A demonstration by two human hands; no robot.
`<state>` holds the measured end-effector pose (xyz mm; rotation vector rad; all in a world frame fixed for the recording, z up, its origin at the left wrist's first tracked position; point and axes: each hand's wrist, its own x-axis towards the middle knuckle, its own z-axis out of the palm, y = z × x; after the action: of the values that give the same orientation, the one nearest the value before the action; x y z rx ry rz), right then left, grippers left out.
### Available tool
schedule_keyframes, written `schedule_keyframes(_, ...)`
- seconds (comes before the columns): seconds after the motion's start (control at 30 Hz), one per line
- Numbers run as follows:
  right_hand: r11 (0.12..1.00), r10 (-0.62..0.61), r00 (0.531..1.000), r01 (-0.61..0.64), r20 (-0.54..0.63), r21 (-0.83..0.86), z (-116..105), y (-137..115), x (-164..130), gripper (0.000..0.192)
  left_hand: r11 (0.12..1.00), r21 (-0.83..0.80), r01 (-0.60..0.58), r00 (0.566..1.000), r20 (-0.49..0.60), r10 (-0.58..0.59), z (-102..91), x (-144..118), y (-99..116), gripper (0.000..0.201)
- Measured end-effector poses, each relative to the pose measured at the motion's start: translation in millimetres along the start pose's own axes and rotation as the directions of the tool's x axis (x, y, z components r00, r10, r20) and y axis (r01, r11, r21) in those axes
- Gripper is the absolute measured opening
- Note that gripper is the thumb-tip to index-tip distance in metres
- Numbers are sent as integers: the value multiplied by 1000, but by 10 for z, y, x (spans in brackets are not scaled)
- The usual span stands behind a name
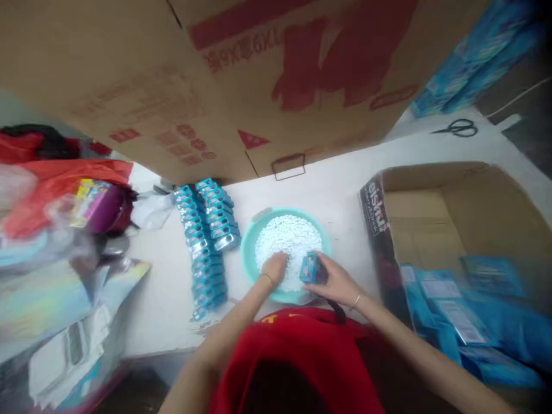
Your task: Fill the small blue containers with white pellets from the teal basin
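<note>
Cardboard fills the far side of the white bench (328,184), a huge printed carton (241,75) leaning over its back edge, and an open box (452,213) at the right edge holds blue packets (470,322). Down the left edge it's a blurred heap of red bags and shiny wrappers (56,230). Two rows of small blue packs (206,241) run from the carton toward the near edge, their long line pointing back at the person.

Right at the near edge, dead centre, sits a teal basin (248,247) heaped with white pellets (288,241). Left hand (274,269) is down in the pellets, fingers curled, though what they pinch is too blurred to tell. Right hand (334,282) grips a small blue pack (309,268) over the basin's near right rim, just beside the left, so both hands meet above the pellets. Scissors (459,127) lie well apart at the far right corner.
</note>
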<state>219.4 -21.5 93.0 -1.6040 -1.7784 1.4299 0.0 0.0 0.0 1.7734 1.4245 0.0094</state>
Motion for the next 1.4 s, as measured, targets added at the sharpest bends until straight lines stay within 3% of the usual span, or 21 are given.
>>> schedule_keyframes(0.1, 1000, -7, 1000, 7, -25, 8, 21, 1, -69, 89, 998, -52, -25, 1000, -2, 25, 53, 47, 55, 31)
schedule_keyframes(0.2, 999, -40, 996, 39, -86, -5, 6, -6, -125, 87, 992, -108, -72, 997, 2, 72, -32, 45, 76, 28)
schedule_keyframes(0.3, 997, -73, 984, 68, -161, -35, -42, -34, -149, 83, 977, -167, -135, 991, -34, 131, -321, -46, 103, 24)
schedule_keyframes(0.43, 991, -110, 967, 91, -229, -94, -69, -93, -106, 79, 941, -194, -276, 960, -90, 263, -933, -283, 274, 22)
schedule_keyframes(0.53, 981, -162, 959, 130, -234, -145, -19, -133, -26, 76, 936, -88, -341, 940, -32, 340, -1351, -451, 499, 22)
schedule_keyframes(0.63, 962, -223, 948, 178, -226, -206, 72, -161, 52, 74, 935, 97, -342, 939, 85, 334, -1592, -549, 759, 20)
schedule_keyframes(0.73, 933, -299, 931, 240, -208, -269, 163, -178, 95, 72, 894, 368, -257, 964, 167, 208, -1675, -594, 1068, 23)
schedule_keyframes(0.83, 913, -343, 917, 274, -205, -304, 232, -178, 110, 71, 778, 598, -192, 976, 202, 86, -1683, -633, 1412, 27)
schedule_keyframes(0.93, 913, -347, 913, 277, -214, -301, 267, -166, 119, 69, 691, 680, -245, 964, 245, 101, -1680, -680, 1667, 20)
schedule_keyframes(1.0, 913, -349, 911, 278, -219, -298, 265, -157, 125, 70, 675, 680, -287, 956, 253, 152, -1695, -709, 1707, 17)
schedule_keyframes(1.1, 921, -333, 914, 263, -231, -286, 229, -146, 135, 73, 715, 639, -283, 959, 189, 211, -1743, -731, 1520, 17)
schedule_keyframes(1.23, 939, -279, 936, 219, -215, -267, 168, -114, 151, 74, 893, 378, -245, 968, 46, 246, -1690, -662, 883, 21)
schedule_keyframes(1.3, 949, -252, 949, 204, -189, -241, 152, -92, 157, 75, 950, 262, -167, 984, -17, 178, -1535, -560, 503, 23)
schedule_keyframes(1.4, 969, -214, 962, 186, -173, -163, 154, -68, 161, 76, 965, 259, 37, 998, -54, -23, -1171, -332, 69, 22)
